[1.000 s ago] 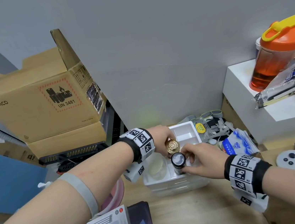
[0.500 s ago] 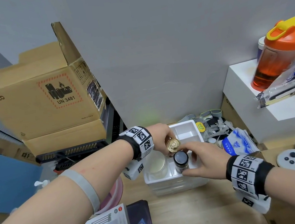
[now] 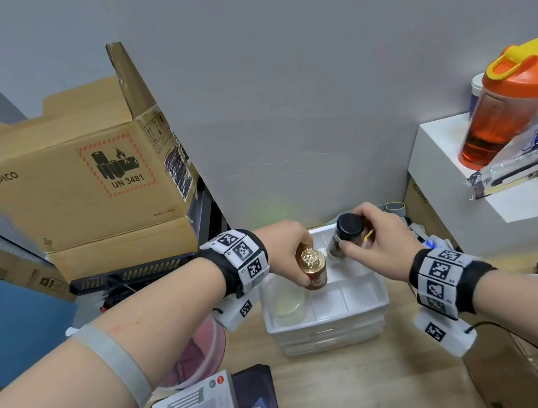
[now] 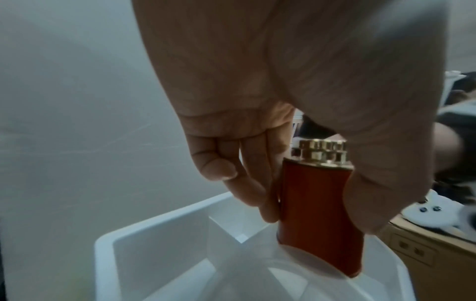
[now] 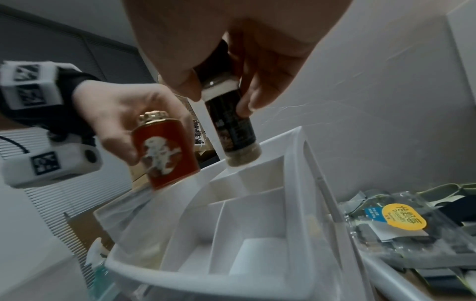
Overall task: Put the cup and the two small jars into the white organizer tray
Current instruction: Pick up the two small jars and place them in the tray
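The left hand [image 3: 287,252] grasps the red jar [image 3: 315,271] with the gold cap, thumb on one side and fingers on the other. The left wrist view shows what the head view hides: the fingers [image 4: 257,183] run straight down the jar's far side while the thumb presses the near side, and the jar's base hangs just above the rim of the clear cup [image 4: 296,270], not touching the tray. The right wrist view adds the pale figure printed on the jar's [image 5: 165,152] face, unseen from above.

The right hand [image 3: 377,241] pinches the black-capped jar [image 3: 344,235] near its top, tilted, at about 1 o'clock from the red jar. From the head view only the cap and a little of the body show; the right wrist view shows the dark label, a white band under the cap, and tan powder at the bottom of the jar [image 5: 231,126], which hangs clear above a rear compartment.

The white organizer tray [image 3: 368,307] sits on the wooden worktop [image 3: 368,388] atop stacked clear drawers. The cup [image 3: 286,298] stands in its left compartment, at 7 o'clock from the red jar.

Further out, a cardboard box [image 3: 81,179] stands at 10 o'clock, and an orange bottle [image 3: 506,107] on a white shelf at 2 o'clock. Only the right wrist view shows a clear packet with a yellow sticker [image 5: 404,220] just beside the tray.
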The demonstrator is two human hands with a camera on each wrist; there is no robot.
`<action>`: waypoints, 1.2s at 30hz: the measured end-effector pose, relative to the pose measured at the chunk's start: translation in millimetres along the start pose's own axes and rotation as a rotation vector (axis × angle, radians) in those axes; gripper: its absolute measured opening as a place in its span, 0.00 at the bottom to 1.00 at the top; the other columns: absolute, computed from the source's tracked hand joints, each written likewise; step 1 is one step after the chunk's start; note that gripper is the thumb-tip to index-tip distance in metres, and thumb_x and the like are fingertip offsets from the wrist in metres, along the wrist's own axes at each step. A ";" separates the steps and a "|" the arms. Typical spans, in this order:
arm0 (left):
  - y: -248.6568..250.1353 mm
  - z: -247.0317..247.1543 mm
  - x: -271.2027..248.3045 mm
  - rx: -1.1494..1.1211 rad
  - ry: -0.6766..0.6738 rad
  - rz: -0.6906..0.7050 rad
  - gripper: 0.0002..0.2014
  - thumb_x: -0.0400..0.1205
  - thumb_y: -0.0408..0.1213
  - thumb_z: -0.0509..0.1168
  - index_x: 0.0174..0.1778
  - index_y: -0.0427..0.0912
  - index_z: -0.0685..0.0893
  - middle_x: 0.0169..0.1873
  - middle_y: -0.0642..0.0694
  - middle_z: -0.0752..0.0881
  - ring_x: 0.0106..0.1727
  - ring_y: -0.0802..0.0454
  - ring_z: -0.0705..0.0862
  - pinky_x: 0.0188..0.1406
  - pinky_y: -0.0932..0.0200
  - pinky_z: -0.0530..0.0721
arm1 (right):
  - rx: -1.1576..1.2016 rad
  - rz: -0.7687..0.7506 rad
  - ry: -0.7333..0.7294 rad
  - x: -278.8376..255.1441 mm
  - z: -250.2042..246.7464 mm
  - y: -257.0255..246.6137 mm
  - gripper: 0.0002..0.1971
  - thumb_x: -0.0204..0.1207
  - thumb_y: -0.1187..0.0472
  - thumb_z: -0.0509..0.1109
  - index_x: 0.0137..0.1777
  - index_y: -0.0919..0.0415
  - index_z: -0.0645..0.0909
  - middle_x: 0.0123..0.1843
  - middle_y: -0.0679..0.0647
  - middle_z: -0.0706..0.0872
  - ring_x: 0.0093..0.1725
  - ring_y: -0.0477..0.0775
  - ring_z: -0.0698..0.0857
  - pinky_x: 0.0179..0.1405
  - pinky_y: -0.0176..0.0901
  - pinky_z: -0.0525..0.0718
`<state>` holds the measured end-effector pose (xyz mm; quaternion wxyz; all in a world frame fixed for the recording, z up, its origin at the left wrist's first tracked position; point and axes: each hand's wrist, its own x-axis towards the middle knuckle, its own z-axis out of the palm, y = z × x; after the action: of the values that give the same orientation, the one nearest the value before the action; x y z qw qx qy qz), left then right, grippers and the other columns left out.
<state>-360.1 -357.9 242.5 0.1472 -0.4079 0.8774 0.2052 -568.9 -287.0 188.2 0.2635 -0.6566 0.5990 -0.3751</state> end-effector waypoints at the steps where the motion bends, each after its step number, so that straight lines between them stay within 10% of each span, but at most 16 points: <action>1: 3.6 1.5 -3.0 0.039 -0.008 0.014 0.19 0.68 0.49 0.82 0.48 0.41 0.90 0.41 0.43 0.92 0.43 0.43 0.89 0.40 0.50 0.89 | -0.014 0.013 -0.031 4.3 2.4 0.2 0.16 0.67 0.53 0.81 0.50 0.52 0.78 0.35 0.47 0.86 0.36 0.47 0.84 0.39 0.45 0.82; 14: 26.3 40.2 -17.3 0.223 0.052 0.023 0.20 0.76 0.57 0.74 0.46 0.43 0.86 0.36 0.47 0.84 0.39 0.45 0.80 0.26 0.57 0.67 | -0.001 -0.060 -0.321 36.7 11.6 -16.5 0.16 0.66 0.60 0.83 0.50 0.55 0.82 0.33 0.39 0.85 0.31 0.47 0.87 0.38 0.39 0.85; 19: 32.0 47.7 -20.5 0.180 0.008 0.006 0.21 0.73 0.59 0.75 0.48 0.44 0.89 0.41 0.44 0.90 0.44 0.41 0.87 0.41 0.52 0.84 | 0.005 -0.060 -0.327 34.5 13.5 -15.0 0.15 0.65 0.60 0.83 0.48 0.55 0.81 0.27 0.37 0.86 0.28 0.42 0.84 0.36 0.38 0.83; 27: 38.1 50.7 -14.7 0.271 0.038 -0.055 0.21 0.73 0.58 0.77 0.34 0.51 0.73 0.28 0.53 0.72 0.36 0.44 0.78 0.36 0.55 0.77 | -0.035 -0.073 -0.341 29.3 19.6 -9.4 0.15 0.66 0.60 0.83 0.47 0.54 0.81 0.27 0.34 0.84 0.27 0.38 0.83 0.35 0.35 0.83; 36: 23.0 36.4 -25.1 0.120 0.055 -0.083 0.19 0.74 0.54 0.75 0.52 0.43 0.92 0.39 0.48 0.89 0.46 0.45 0.89 0.47 0.49 0.90 | -0.081 -0.013 -0.449 25.5 35.5 -0.1 0.16 0.68 0.58 0.82 0.51 0.53 0.80 0.36 0.39 0.85 0.36 0.46 0.88 0.44 0.43 0.87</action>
<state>-359.0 -310.6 226.9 0.1557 -0.4397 0.8742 0.1346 -540.2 -315.8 172.2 0.3611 -0.7376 0.5355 -0.1971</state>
